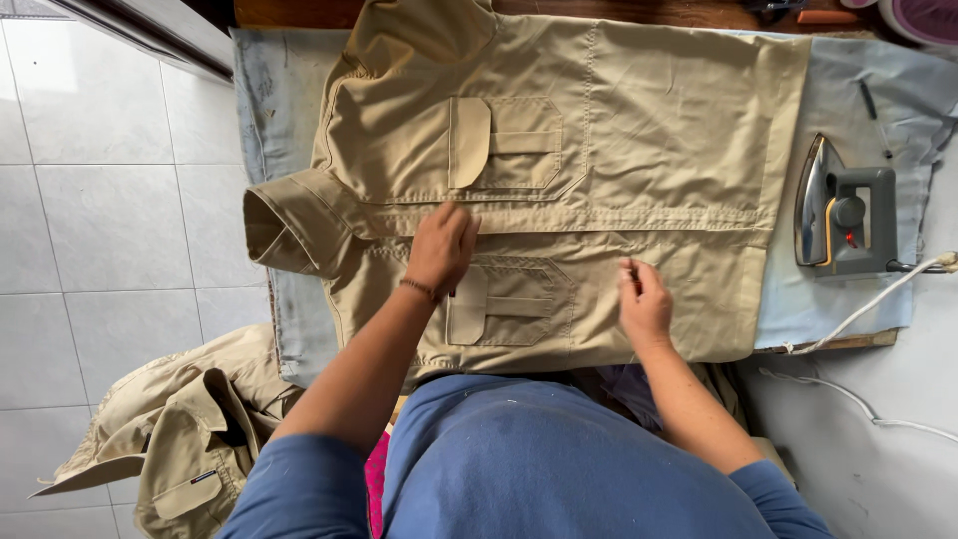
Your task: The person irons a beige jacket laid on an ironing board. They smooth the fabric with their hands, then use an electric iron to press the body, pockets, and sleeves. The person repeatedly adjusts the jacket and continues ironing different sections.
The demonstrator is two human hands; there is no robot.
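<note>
A person's left hand (441, 247) presses the khaki shirt (639, 130) placket with fingers together while the right hand (644, 304) pinches its edge, likely straightening before picking up the iron (843, 215).

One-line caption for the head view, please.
Both hands, left hand and right hand, press a tan shirt flat on a padded board beside an upright iron.

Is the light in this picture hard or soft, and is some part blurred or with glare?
Head view: the light is soft and even, with faint shadows under the left hand and right hand on the khaki cotton shirt; the shirt's stitching is sharp, no motion blur; the grey upright iron shows a mild sheen on its metal soleplate; the straight tile lines of the white floor suggest little distortion.
</note>
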